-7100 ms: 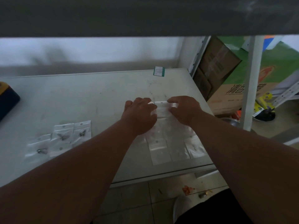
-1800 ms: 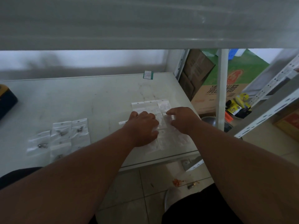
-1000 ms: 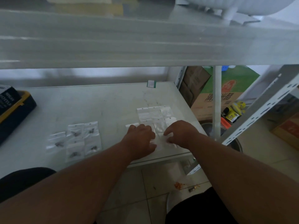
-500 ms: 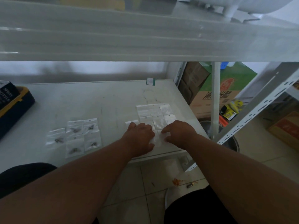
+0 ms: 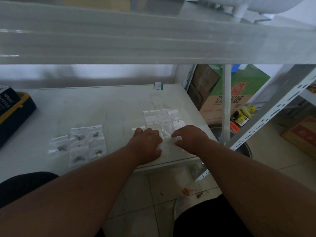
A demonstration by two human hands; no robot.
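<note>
Left grip [image 5: 147, 142] lies palm down, fingers relaxed, on the near end of a patch of clear bags [image 5: 162, 119] near the right front corner of the tabletop [image 5: 111, 108]. Right grip [image 5: 189, 139] sits just beside it with fingers bent and tips set on the front bag [image 5: 171, 142] between the two; whether it pinches that bag or only presses it cannot be told. Beyond the knuckles the clear bags lie flat in neat rows, edges touching. Well to the left lie filled bags [image 5: 80, 144] holding small dark metal parts. A dark box [image 5: 15, 115] with a yellow rim sits at the left edge, a green-edged card [image 5: 158, 85] at the back edge, and a pale shelf [image 5: 153, 40] runs overhead.
</note>
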